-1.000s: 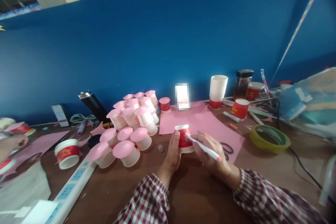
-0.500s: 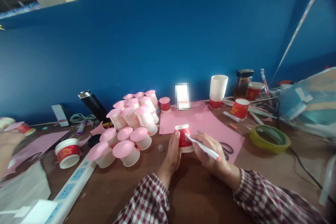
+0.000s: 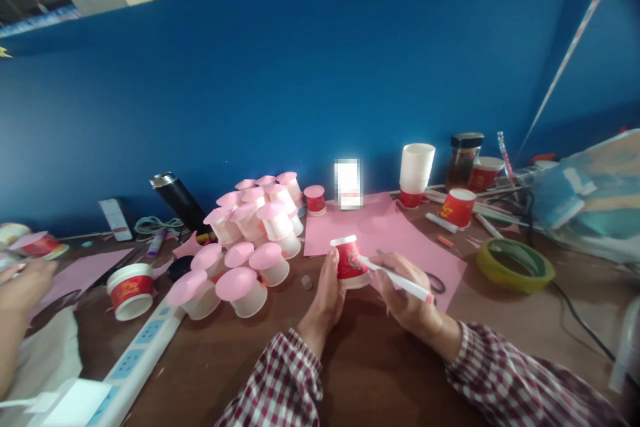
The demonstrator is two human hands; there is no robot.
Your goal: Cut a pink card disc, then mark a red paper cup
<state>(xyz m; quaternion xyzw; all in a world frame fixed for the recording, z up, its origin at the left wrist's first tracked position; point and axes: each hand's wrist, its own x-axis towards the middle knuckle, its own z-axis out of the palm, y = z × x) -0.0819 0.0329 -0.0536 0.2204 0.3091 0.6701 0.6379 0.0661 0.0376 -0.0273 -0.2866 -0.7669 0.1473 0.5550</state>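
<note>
My left hand is closed round the left side of a red paper cup with a white base, held upside down and slightly tilted over the table. In my right hand is a white marker pen with a reddish end, its tip at the cup's red side. Pale markings show on the cup near the tip. Pink paper lies behind the cup. Black scissors handles stick out behind my right hand. A small clear cap lies left of my left hand.
Several upturned cups topped with pink paper discs stand on the left. A power strip runs beside them. On the right are yellow tape, stacked cups and a jar. Another person's hand is at far left.
My right hand and the marker have shifted slightly right, and the cup has tilted a little left. At far left, the other person's hand has moved further into view.
</note>
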